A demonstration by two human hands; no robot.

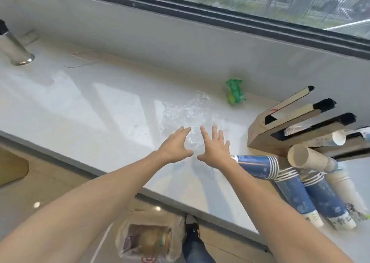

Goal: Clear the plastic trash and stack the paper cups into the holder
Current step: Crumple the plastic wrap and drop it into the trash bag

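A crumpled sheet of clear plastic wrap point(186, 112) lies on the white counter point(80, 106). My left hand point(175, 145) and my right hand point(214, 147) hover side by side at its near edge, fingers spread, holding nothing. A crumpled green wrapper point(234, 91) lies farther back. At the right a cardboard cup holder point(264, 134) lies on its side with long slots. Stacks of blue-and-white paper cups point(290, 188) and a brown stack point(308, 158) lie in front of it.
A steel bottle point(15, 48) stands at the far left of the counter. A window runs along the back wall. On the floor below the counter edge sits a bin lined with a plastic bag point(148, 240), beside my shoe point(192, 228).
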